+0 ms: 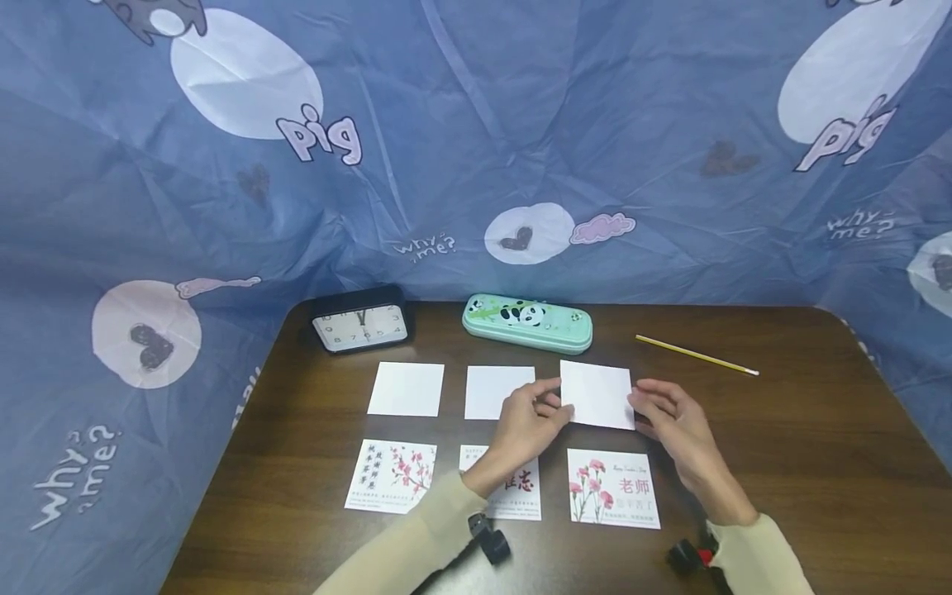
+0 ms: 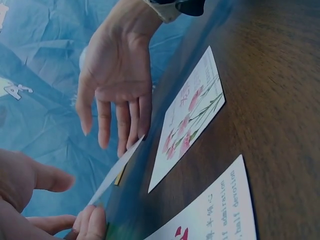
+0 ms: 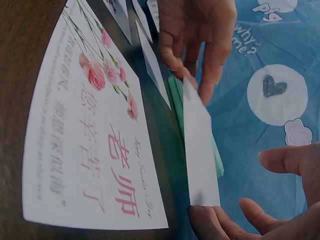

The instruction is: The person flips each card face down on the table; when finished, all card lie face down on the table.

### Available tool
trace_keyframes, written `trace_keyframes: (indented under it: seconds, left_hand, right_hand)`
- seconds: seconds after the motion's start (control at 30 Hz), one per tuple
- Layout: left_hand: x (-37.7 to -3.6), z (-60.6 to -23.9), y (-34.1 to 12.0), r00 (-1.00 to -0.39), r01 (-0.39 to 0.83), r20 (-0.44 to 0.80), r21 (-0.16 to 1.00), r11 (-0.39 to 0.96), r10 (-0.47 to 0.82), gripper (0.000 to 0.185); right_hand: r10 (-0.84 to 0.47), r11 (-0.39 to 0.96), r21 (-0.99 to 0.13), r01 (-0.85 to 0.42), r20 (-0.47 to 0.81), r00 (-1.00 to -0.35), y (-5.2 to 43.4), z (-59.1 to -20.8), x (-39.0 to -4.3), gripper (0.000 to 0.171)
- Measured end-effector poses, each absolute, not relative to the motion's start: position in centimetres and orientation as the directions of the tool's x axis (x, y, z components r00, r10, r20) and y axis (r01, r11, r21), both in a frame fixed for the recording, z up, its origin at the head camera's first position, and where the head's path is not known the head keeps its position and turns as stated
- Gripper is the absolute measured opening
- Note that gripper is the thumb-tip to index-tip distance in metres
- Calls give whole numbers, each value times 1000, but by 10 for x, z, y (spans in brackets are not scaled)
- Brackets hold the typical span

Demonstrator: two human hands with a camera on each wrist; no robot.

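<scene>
Both hands hold a blank white card (image 1: 597,395) by its opposite side edges, tilted up and in front of the carnation card in the head view. The left hand (image 1: 530,426) pinches the left edge, its thumb at the lower corner. On the opposite edge the right hand (image 1: 680,426) has its fingertips, with other fingers (image 3: 280,159) spread away from the card. Below lies a card with pink carnations and red characters (image 1: 613,489). The left forearm partly covers a card with red characters (image 1: 521,487). A plum-blossom card (image 1: 392,477) lies to its left.
Two blank white cards (image 1: 406,389) (image 1: 491,390) lie left of the held one. Behind stand a black clock (image 1: 360,321) and a mint panda pencil case (image 1: 528,323). A yellow pencil (image 1: 695,355) lies at right. A blue printed curtain (image 1: 446,149) backs the wooden table (image 1: 811,463).
</scene>
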State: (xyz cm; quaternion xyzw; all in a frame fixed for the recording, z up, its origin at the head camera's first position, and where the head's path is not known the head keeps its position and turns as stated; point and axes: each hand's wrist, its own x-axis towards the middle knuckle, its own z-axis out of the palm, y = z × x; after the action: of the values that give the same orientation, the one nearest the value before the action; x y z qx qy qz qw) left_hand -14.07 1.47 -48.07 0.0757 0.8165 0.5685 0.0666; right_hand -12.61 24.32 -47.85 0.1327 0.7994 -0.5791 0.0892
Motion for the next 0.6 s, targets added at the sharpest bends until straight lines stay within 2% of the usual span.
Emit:
trace_keyframes:
  seconds: [0.6]
  left_hand:
    - [-140,-489,14,-968,2,-98,918,396,231,54]
  right_hand:
    - [99,297,-893,336,-322,-942,249,-481,-134,59]
